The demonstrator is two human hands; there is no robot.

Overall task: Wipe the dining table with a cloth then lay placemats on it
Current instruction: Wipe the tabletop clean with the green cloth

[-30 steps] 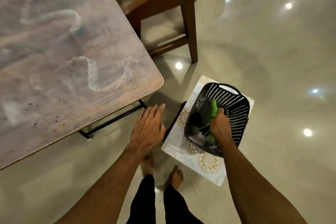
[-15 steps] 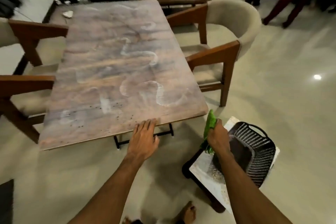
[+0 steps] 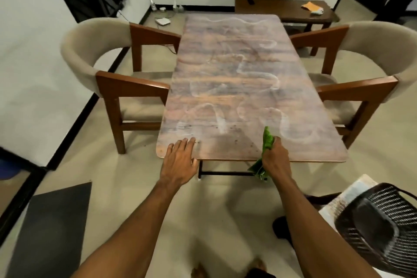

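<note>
Green cloth (image 3: 268, 140) was bunched in the right hand (image 3: 275, 160) at the wooden worktop's (image 3: 225, 70) five o'clock edge. The left hand (image 3: 180, 162) lay flat, fingers straight, at seven o'clock. White smears covered the wood, so wiping seemed unstarted. No placemats lay on it.

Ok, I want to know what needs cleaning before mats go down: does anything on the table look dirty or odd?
Yes. The dining table is streaked with whitish looping smears along its whole length, and dark specks dot its near end, so it looks unwiped. The right hand grips the green cloth at the near edge.
</note>
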